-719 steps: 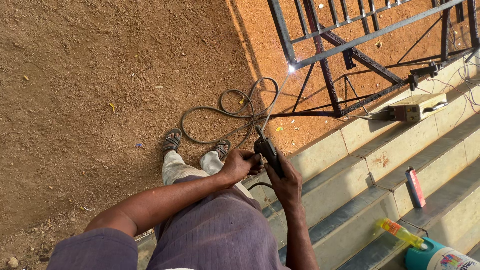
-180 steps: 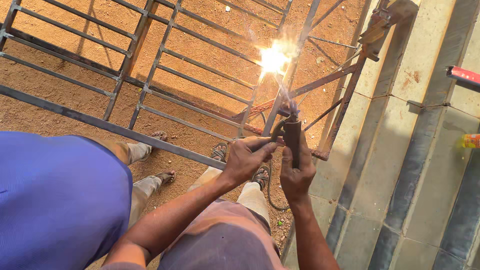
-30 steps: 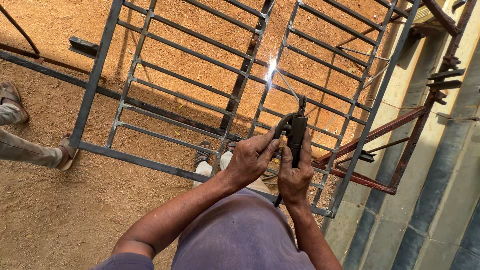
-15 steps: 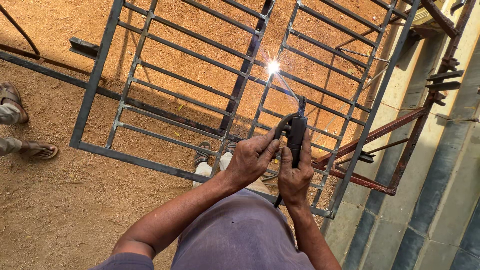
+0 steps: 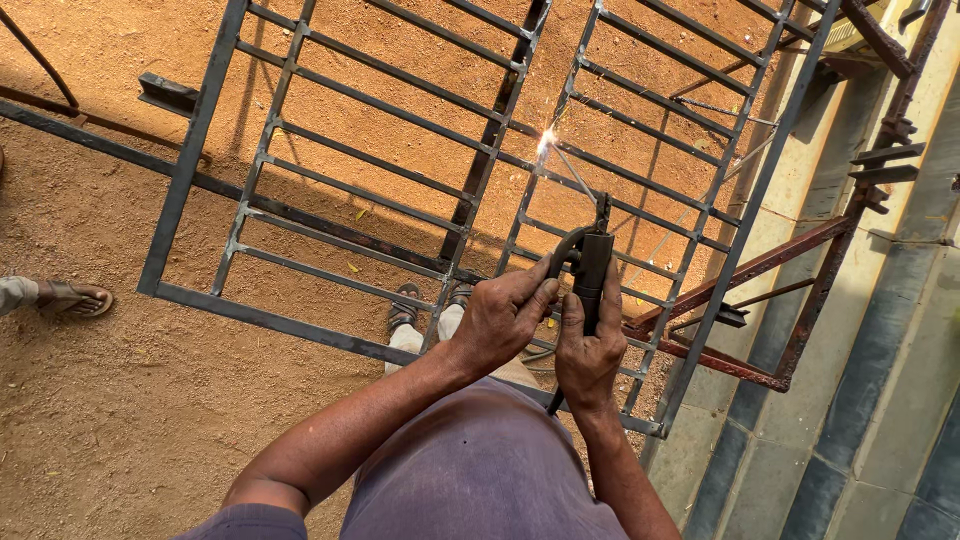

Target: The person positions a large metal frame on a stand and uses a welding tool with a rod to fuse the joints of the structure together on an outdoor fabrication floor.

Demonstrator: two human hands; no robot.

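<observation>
Spark dimmer than before, both hands, left hand (image 5: 500,320) and right hand (image 5: 590,350), gripped shut around welding holder (image 5: 592,270), rod on metal grille (image 5: 420,180), sandy ground (image 5: 120,400), tiled steps (image 5: 860,400) at right.

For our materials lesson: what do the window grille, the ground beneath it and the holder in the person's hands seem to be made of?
Grille: likely steel, dull grey bars, being welded where the spark shows.
Ground: reddish-brown packed earth, gritty.
Holder: dark matt casing, perhaps plastic or rubber, under the right hand, left hand alongside.
</observation>
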